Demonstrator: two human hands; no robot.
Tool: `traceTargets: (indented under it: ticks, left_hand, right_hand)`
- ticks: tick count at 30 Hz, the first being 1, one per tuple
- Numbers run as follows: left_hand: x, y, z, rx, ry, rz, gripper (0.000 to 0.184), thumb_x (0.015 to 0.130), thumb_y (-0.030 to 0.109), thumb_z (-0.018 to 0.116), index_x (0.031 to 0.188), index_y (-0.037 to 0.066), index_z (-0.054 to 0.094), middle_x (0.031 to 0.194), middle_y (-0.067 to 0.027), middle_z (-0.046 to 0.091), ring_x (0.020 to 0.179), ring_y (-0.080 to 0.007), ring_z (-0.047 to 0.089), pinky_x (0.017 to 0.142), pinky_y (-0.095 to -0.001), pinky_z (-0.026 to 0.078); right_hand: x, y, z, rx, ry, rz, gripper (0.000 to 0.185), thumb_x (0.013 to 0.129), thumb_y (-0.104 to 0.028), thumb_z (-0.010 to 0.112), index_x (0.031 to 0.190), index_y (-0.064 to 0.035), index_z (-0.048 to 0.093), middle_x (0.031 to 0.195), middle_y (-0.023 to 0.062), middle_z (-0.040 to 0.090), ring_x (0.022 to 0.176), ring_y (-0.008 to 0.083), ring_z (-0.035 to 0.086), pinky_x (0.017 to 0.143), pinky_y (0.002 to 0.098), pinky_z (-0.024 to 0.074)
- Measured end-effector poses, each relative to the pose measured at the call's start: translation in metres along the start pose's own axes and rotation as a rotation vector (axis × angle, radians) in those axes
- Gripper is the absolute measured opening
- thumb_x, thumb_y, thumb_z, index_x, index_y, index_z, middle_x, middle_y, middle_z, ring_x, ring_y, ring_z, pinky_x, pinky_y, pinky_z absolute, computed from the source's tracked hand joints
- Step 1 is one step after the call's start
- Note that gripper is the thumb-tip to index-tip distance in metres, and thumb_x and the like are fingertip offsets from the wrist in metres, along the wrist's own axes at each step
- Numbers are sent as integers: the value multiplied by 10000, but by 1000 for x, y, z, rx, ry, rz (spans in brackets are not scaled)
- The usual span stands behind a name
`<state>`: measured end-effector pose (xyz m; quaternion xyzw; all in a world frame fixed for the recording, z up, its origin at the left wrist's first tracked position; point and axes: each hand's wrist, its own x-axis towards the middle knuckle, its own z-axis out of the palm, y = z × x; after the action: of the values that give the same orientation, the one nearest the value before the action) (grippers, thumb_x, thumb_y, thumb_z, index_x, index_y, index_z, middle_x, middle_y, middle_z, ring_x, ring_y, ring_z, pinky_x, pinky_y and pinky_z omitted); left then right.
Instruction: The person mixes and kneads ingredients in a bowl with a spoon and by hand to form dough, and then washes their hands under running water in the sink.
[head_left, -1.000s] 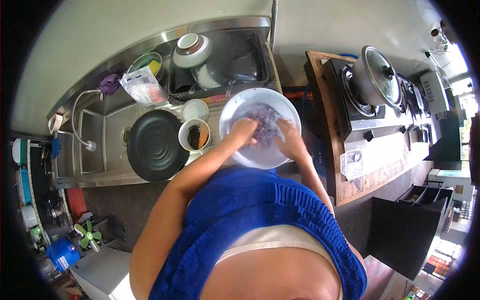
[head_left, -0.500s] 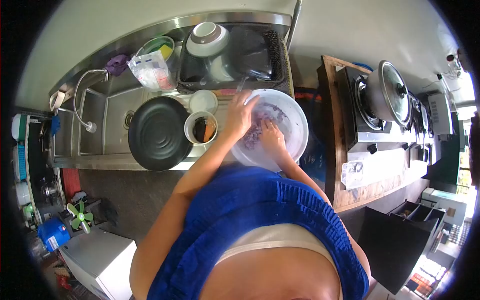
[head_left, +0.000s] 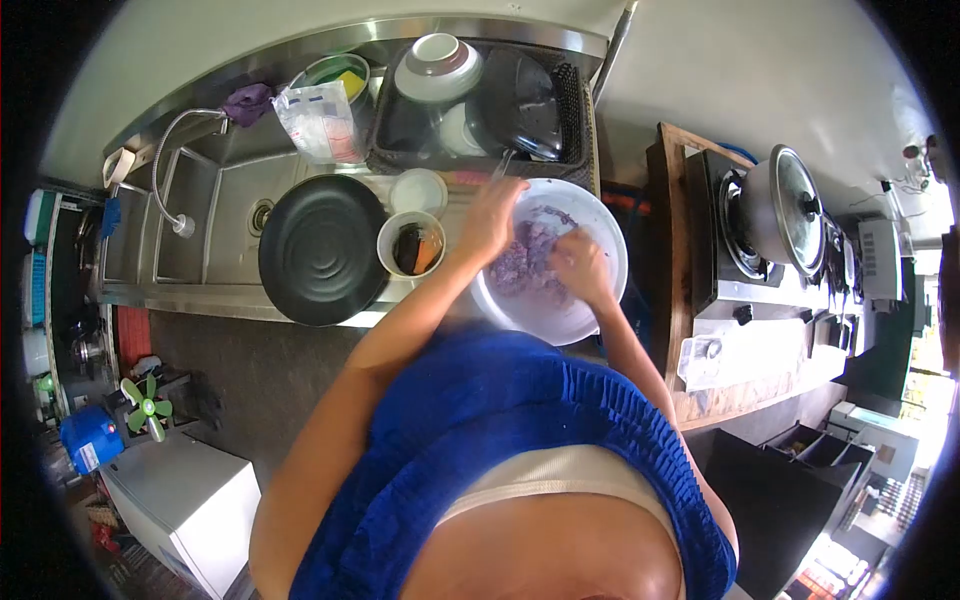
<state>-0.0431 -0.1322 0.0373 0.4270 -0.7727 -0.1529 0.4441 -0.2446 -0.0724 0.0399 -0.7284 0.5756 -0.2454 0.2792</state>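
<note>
A large white bowl (head_left: 612,250) stands at the counter's right end, close against my body. In it lies a purplish, crumbly mixture (head_left: 520,265), with dark smears on the inner wall. My left hand (head_left: 490,222) grips the bowl's left rim, fingers at the far side. Inside the bowl, my right hand (head_left: 582,265) is curled closed at the right edge of the mixture; whatever its fingers hold is hidden. Left of my left wrist stands a small white tub (head_left: 383,258) with something dark and an orange piece inside. Behind it is a round white lid or dish (head_left: 418,192).
A black round pan (head_left: 320,250) lies beside the steel sink (head_left: 230,210). At the back, a dark rack (head_left: 380,165) holds a white bowl (head_left: 438,70) and black dishes. A plastic bag (head_left: 318,125) leans nearby. Right, a lidded pot (head_left: 785,205) sits on a stove.
My right hand has lifted slightly and shifted right, its fingers now curled rather than stretched into the mixture. My left hand stays at the rim. The whole view has shifted slightly.
</note>
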Motion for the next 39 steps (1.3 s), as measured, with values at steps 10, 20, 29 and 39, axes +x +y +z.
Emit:
traceTargets:
  ticks: [10,20,29,39]
  left_hand:
    - [4,3,-3,-33,-77,-110,400,761,-116,526,1117,67,542,1074,-152,597,923,-373,538,802,-461,442]
    - [-12,-4,-5,-50,-41,54,478,715,-111,612,1150,82,567,1161,-125,595,1098,-378,525,931,-462,424]
    - [-37,25,-9,283,-235,63,159,701,141,750,844,111,688,1204,-70,590,1242,-287,435,1024,-511,301]
    - [-44,18,-12,137,-51,-46,508,716,-74,584,1194,95,607,1354,-199,443,1284,-418,378,1062,-505,335]
  right_hand:
    - [20,-19,87,-186,3,-75,576,735,-287,695,1196,12,521,1189,272,513,1114,430,476,961,498,406]
    - [-17,-22,42,15,153,-138,452,614,-140,760,1015,-7,599,981,166,596,989,358,534,925,438,412]
    - [-60,-9,20,-209,2,15,678,737,-186,741,1341,-54,464,1350,221,433,1226,401,435,1032,472,355]
    - [-44,-30,9,-301,3,-167,600,842,-257,630,1344,16,447,1448,237,353,1353,399,323,1109,483,286]
